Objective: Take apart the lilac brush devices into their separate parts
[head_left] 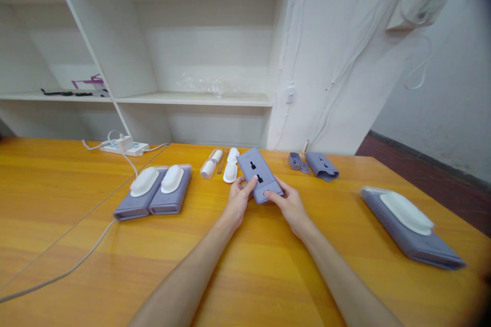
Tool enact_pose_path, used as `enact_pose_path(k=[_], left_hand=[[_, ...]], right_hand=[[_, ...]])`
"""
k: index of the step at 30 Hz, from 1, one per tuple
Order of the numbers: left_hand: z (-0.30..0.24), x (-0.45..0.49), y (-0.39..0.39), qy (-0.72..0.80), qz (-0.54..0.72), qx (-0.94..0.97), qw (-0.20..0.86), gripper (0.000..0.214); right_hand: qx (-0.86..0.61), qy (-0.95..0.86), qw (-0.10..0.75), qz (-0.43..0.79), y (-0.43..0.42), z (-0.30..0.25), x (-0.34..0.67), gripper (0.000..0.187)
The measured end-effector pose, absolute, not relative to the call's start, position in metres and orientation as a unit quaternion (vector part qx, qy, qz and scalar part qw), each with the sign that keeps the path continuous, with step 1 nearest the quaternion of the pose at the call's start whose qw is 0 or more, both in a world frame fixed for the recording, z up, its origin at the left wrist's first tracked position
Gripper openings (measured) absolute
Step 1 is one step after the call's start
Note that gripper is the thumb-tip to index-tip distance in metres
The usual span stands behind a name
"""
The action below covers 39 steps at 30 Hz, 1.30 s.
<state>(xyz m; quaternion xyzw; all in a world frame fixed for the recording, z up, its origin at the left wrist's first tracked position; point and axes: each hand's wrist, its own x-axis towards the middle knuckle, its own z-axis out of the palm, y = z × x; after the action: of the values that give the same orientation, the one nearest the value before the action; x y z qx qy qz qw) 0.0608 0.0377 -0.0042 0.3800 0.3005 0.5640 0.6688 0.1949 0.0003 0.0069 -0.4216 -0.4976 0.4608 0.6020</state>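
Both my hands hold a flat grey-lilac plastic housing with two dark slots, just above the wooden table. My left hand grips its near left edge, thumb on top. My right hand grips the near right corner. Just beyond the housing lie a white oval cap, a white roller part and a thin brownish rod.
Two assembled grey units with white tops sit at the left, another at the right. Small grey parts lie at the back right. A white power strip and cables run along the left. Shelves stand behind.
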Motion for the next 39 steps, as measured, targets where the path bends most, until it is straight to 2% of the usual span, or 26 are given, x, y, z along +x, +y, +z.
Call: enact_pose_path(k=[6,17,23,30,35,39], left_hand=[[-0.003,0.062,0.036,0.323,0.568,0.374,0.658,0.043],[0.001,0.049,0.049,0.306,0.586,0.312,0.682,0.038],[0.001,0.048,0.047,0.289,0.595,0.297,0.689,0.039],[0.0,0.044,0.05,0.286,0.604,0.264,0.696,0.037],[-0.002,0.046,0.052,0.292,0.603,0.274,0.69,0.034],[-0.005,0.05,0.052,0.312,0.623,0.274,0.663,0.036]], right_hand=[[-0.418,-0.502,0.597,0.465,-0.001,0.009,0.195,0.048],[-0.433,-0.526,0.555,0.477,-0.004,0.004,0.192,0.063],[-0.456,-0.53,0.566,0.437,-0.007,0.005,0.199,0.049],[-0.389,-0.33,0.723,0.466,0.001,-0.003,0.217,0.046],[-0.389,-0.256,0.81,0.357,0.006,0.0,0.23,0.037],[-0.403,-0.235,0.833,0.296,0.007,0.002,0.233,0.031]])
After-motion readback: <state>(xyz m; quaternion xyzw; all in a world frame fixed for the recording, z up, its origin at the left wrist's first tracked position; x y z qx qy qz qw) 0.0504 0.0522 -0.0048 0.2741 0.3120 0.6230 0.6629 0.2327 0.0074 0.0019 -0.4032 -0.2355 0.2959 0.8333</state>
